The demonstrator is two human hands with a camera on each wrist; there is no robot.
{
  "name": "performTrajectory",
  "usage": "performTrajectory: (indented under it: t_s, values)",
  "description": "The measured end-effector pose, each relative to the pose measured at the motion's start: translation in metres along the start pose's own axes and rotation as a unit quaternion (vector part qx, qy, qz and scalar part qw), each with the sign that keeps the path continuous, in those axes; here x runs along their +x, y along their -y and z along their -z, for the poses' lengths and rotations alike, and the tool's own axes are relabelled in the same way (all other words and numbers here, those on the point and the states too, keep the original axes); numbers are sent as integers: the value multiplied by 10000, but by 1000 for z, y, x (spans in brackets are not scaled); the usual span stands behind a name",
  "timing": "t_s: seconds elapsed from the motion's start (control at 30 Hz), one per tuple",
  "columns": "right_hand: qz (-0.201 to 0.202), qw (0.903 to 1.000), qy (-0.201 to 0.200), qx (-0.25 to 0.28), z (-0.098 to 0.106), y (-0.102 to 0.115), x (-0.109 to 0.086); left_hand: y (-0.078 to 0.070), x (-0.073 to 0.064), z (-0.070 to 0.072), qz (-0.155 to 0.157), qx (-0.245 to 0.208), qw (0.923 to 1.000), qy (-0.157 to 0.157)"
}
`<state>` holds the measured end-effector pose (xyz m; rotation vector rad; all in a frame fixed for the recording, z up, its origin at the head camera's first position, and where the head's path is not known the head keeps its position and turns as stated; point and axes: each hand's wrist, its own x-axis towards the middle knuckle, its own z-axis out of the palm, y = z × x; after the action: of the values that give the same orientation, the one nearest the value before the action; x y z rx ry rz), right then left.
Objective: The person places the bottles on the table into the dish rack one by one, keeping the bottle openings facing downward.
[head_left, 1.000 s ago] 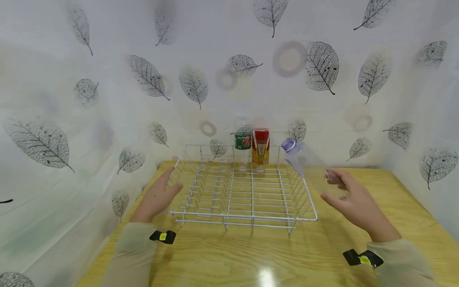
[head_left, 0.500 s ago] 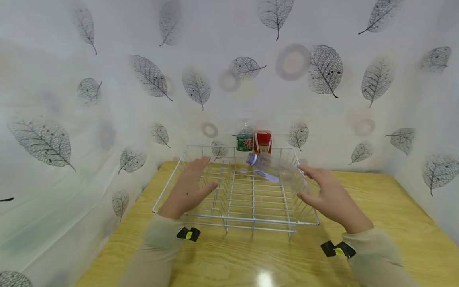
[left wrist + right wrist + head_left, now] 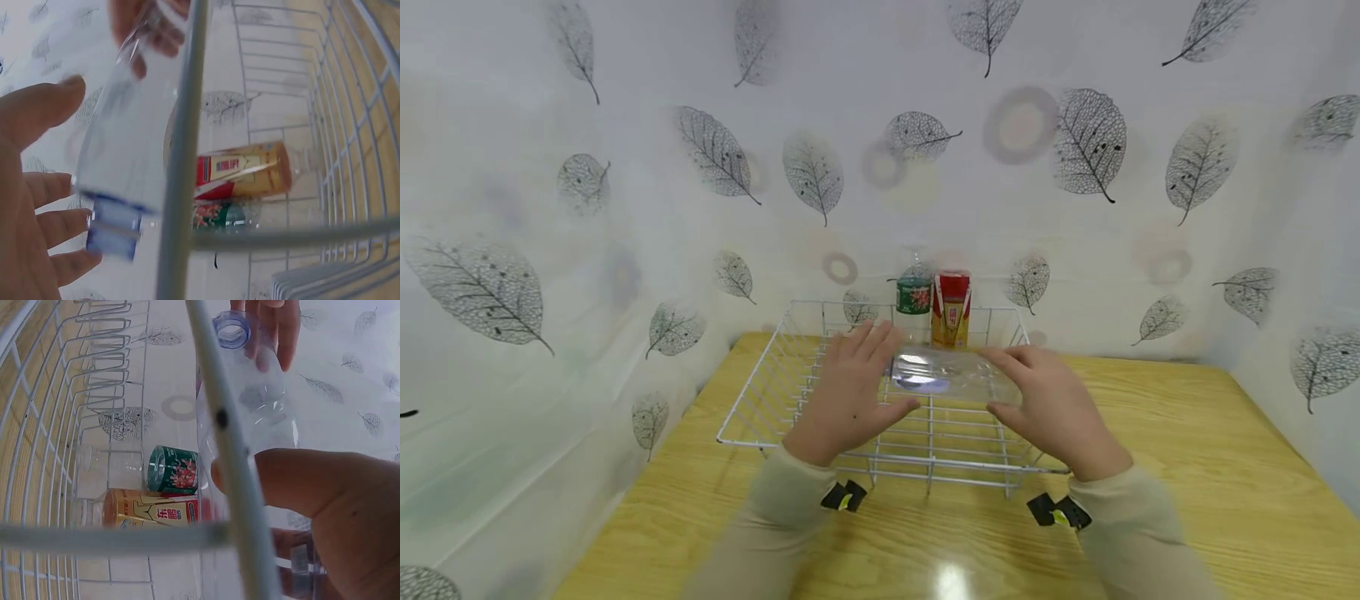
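A clear empty plastic bottle [image 3: 955, 377] with a blue-purple neck lies level above a white wire dish rack [image 3: 930, 459]. My right hand [image 3: 1051, 410] grips it near the base, thumb in front and fingers behind in the right wrist view. My left hand [image 3: 853, 396] is spread at the neck end, its straight fingertips right at the blue neck [image 3: 114, 228] in the left wrist view. The open mouth [image 3: 232, 330] shows no cap. At the rack's back, a green-labelled bottle [image 3: 913, 295] and a red-and-yellow bottle [image 3: 952, 308] stand neck down.
Wire dividers [image 3: 100, 381] run along the rack's left part. A wood-grain table [image 3: 947, 542] carries the rack, and a white leaf-print curtain [image 3: 880, 208] hangs behind and at both sides.
My right hand has carried the bottle left from beside the rack to above it, turning it level. My left hand has moved right, from the rack's left side to the bottle's neck end.
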<state>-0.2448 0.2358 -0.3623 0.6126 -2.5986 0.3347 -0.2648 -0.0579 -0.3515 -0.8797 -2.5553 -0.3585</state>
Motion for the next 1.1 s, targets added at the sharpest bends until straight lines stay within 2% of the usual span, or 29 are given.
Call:
performTrajectory:
  t_s: [0.2, 0.3, 0.57, 0.73, 0.87, 1.1]
  values:
    - [312, 9994, -84, -144, -8, 14, 5, -16, 2, -9, -164, 810, 9963, 223]
    - [454, 9985, -105, -297, -11, 19, 5, -21, 0, -15, -200, 955, 9949, 272]
    - [702, 9958, -380, -440, -11, 28, 5, -26, -2, -28, -395, 810, 9958, -161]
    - [772, 9948, -537, -395, -12, 33, 5, -25, -3, -30, -459, 974, 9938, -274]
    - [750, 9947, -587, -384, -12, 34, 4, -24, -3, -32, -603, 921, 9931, -396]
    - [792, 9955, -462, -237, -10, 34, 3, -21, -3, -32, -694, 892, 9928, -387]
